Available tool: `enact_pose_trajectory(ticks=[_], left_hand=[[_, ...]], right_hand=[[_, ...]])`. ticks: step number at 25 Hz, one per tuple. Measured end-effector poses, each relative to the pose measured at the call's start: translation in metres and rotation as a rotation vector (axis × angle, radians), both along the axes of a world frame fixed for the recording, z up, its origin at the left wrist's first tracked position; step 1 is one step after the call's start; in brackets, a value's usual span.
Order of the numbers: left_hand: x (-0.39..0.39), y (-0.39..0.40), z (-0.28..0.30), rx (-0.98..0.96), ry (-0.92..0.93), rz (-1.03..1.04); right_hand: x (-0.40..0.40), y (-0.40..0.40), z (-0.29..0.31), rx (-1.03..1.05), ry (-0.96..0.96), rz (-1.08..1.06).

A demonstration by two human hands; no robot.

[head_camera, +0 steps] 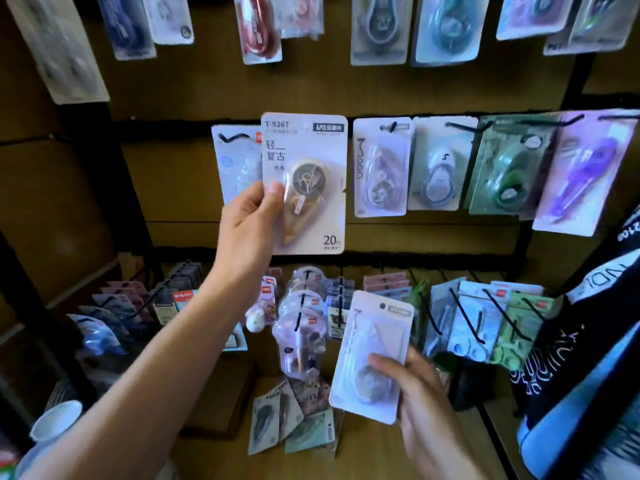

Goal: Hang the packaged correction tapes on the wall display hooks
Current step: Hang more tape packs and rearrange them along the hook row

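Note:
My left hand point(251, 223) holds up a white carded correction tape marked T-9267 point(308, 161), thumb on its front, against the middle row of the wall display. Its card partly covers a pale blue pack point(232, 161) hanging on a black hook point(235, 137). My right hand point(415, 386) grips a second white packaged correction tape point(372, 355) low at the centre right, thumb over its blister. More packs hang to the right in the middle row point(381, 168).
Black wire hooks with packs fill the top row point(381, 29) and the lower row point(474, 320). Loose packs lie on the wooden shelf point(294, 420) below. A dark printed garment point(588, 341) hangs at the right edge. A white cup point(55, 420) stands at bottom left.

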State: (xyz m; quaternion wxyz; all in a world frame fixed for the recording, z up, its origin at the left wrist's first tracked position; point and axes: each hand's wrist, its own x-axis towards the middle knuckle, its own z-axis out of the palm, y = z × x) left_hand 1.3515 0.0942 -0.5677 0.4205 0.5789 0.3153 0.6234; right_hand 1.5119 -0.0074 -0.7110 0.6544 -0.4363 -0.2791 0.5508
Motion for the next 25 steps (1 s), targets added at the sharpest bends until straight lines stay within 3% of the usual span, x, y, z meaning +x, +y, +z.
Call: enact_pose_trajectory(ticks=[11, 25], left_hand=[[0.008, 0.005, 0.0, -0.05, 0.08, -0.024], [0.006, -0.001, 0.007, -0.073, 0.034, 0.007]], right_hand=[[0.009, 0.009, 0.005, -0.064, 0.122, 0.075], [0.008, 0.005, 0.007, -0.138, 0.043, 0.02]])
